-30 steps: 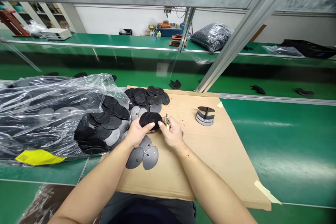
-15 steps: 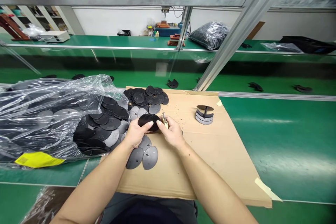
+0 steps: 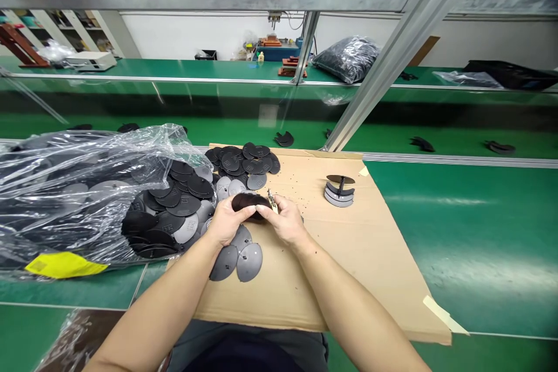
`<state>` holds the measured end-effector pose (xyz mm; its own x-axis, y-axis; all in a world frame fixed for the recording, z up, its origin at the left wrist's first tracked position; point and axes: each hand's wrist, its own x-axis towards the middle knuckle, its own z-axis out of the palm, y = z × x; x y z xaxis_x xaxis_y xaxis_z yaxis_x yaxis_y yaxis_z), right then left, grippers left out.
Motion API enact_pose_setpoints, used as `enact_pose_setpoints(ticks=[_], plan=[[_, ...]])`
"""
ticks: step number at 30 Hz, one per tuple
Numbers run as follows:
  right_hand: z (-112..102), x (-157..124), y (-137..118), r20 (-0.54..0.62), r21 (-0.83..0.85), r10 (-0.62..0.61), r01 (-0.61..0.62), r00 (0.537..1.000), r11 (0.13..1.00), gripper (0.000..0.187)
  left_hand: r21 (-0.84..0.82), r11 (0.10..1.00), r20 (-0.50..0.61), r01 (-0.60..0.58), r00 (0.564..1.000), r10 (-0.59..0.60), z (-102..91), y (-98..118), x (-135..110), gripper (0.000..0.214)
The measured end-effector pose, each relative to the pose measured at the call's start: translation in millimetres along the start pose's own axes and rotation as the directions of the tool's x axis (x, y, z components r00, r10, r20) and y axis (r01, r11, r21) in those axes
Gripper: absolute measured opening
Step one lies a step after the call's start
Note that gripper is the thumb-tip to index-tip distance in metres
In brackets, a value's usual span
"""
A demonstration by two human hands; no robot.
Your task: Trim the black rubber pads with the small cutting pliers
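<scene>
My left hand [image 3: 224, 222] is closed around the left side of several black plastic discs [image 3: 249, 204], held together in a stack just above the cardboard. My right hand [image 3: 285, 220] is closed too, its thumb pressing on the stack's near edge. Tucked in its fingers is a small metal tool, seemingly nippers [image 3: 272, 203], with a pale handle; its tip points up beside the discs. Just below the hands, three grey discs [image 3: 249, 261] lie on the cardboard sheet [image 3: 349, 279]. Beyond the hands is a pile of black discs [image 3: 244, 161].
A clear plastic bag [image 3: 87, 186] spilling black and grey discs covers the left side. At the right of the cardboard stands a small stack of curved parts [image 3: 339, 193]. Curved black pieces [image 3: 284, 139] lie on the green belt behind. A slanted metal post [image 3: 375, 93] rises past the cardboard.
The stack of discs has been tilted and shifted slightly right between my hands, so its layered edges show. The black pieces on the belt behind have moved slightly left.
</scene>
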<state>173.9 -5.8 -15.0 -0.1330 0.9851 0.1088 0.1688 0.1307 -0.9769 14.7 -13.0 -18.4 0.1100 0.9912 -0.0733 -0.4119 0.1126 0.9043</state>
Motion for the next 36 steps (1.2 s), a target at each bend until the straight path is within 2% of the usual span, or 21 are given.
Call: enact_pose_setpoints(ticks=[4,7,11,15,18,23,28,31,34,36], plan=[[5,-2,-2,-0.052,-0.033,-0.004,0.003,0.999,0.999,0.038,-0.063,0.997,-0.037,0.040,0.998,-0.042,1.8,4,1,0.036],[6,-6,-5,-0.009,-0.005,-0.122,0.122,0.992,0.992,0.030,-0.118,0.986,-0.045,0.117,0.991,-0.123,1.1,9,2,0.044],[5,-10,-8,-0.005,-0.096,-0.351,0.349,0.936,0.932,0.019,-0.138,0.965,0.007,0.221,0.975,-0.222,-1.8,12,3,0.056],[6,-9,-11,-0.016,-0.206,-0.489,0.476,0.872,0.855,0.011,-0.131,0.950,0.101,0.285,0.957,-0.273,-4.0,11,0,0.055],[7,-9,-13,-0.007,-0.233,-0.528,0.512,0.849,0.827,0.012,-0.133,0.943,0.146,0.305,0.947,-0.286,-5.1,10,-2,0.055],[5,-9,-10,0.013,-0.266,-0.559,0.542,0.829,0.798,0.012,-0.112,0.950,0.156,0.292,0.949,-0.273,-4.4,9,-2,0.057],[3,-8,-5,0.026,-0.351,-0.588,0.558,0.808,0.752,0.015,-0.053,0.981,0.053,0.187,0.981,-0.185,5.8,7,-5,0.064],[5,-7,-4,-0.005,-0.341,-0.559,0.524,0.829,0.781,0.015,-0.026,0.989,-0.014,0.147,0.989,-0.148,13.8,9,-5,0.068],[3,-1,0,-0.168,-0.244,-0.461,0.417,0.871,0.876,0.012,0.020,0.998,-0.172,0.058,0.984,-0.053,17.8,18,13,0.069],[-1,6,5,-0.311,-0.162,-0.353,0.317,0.883,0.935,0.013,0.102,0.994,-0.261,-0.035,0.964,0.061,16.6,28,40,0.062]])
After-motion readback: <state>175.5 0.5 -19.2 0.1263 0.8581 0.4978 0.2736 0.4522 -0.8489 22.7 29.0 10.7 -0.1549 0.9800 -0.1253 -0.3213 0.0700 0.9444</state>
